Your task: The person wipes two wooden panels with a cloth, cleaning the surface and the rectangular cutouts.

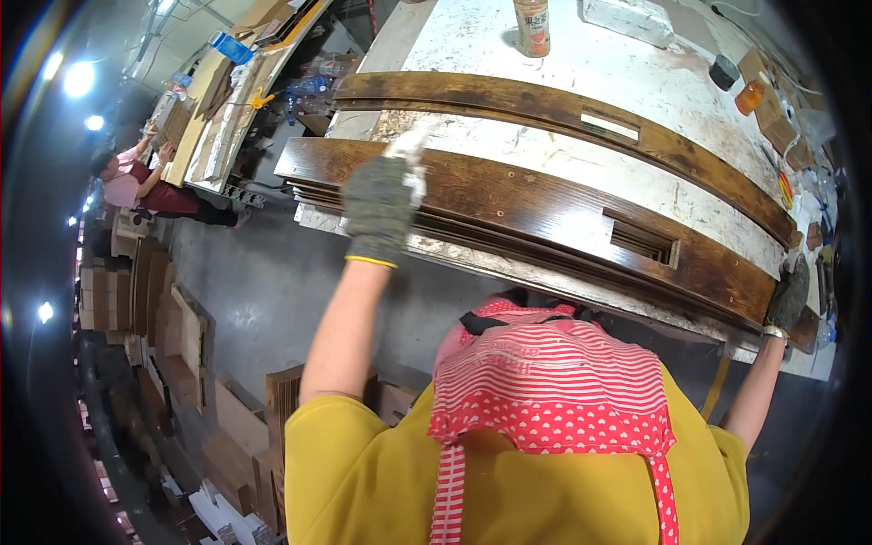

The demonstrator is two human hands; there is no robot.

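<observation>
Two gloved hands were spread toward opposite ends of a long brown board. The left hand [379, 204], in a dark grey glove with a yellow cuff, looked closed around a white cloth [411, 148], its fingers bunched with no wide gap; blur hid how firmly they pressed. The right hand [788, 295] was at the far right end of the boards, partly turned away, and whether its fingers gripped the edge or merely rested there could not be told.

Under the cloth lay the top board [490, 189], face up on a stack of similar boards along the table's near edge, with a slot [643, 238] toward its right end. A hard push from the left hand might have slid that board over the ones below, the more so if the right hand was not bracing it. A loose fold of cloth could have snagged on the slot's corners, and uneven pressure could have left streaks on the shiny face.

Farther out, a second slotted board [509, 102] lay behind the stack, apart from it, on the stained white table [454, 45]. Beyond that stood a bottle [534, 29], probably out of the cloth's reach.
</observation>
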